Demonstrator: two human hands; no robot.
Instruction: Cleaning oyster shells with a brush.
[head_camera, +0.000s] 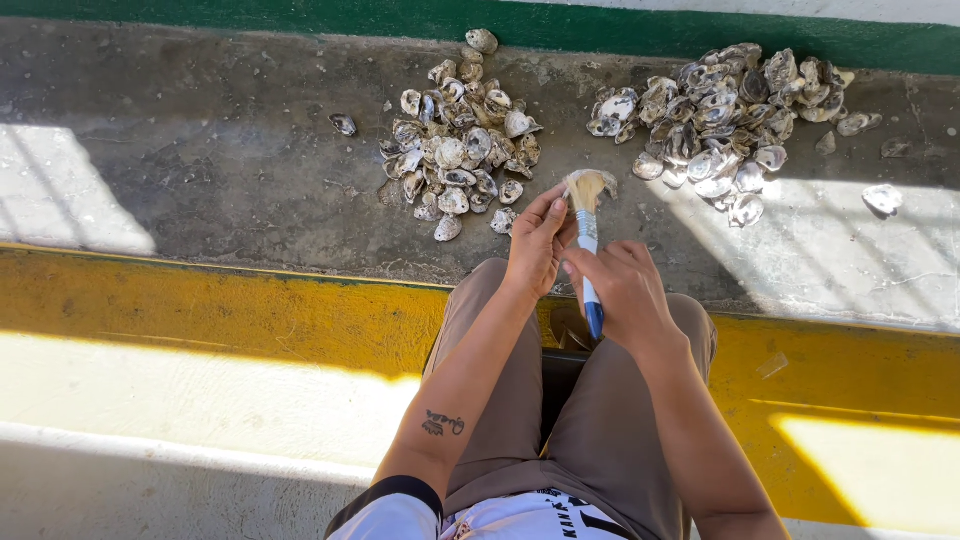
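Your right hand (625, 290) gripped a light, stiff blue-handled paintbrush (588, 240) mid-handle, soft bristles up; your left hand (535, 250) closed beside it above the knees, its contents hidden; brittle oyster shells (460, 150) lay beyond

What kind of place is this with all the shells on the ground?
Probably an outdoor work spot for cleaning shellfish, maybe by the sea. Two heaps of oyster shells lie on sunlit concrete floor with a yellow painted curb, and the right hand holds a paintbrush.
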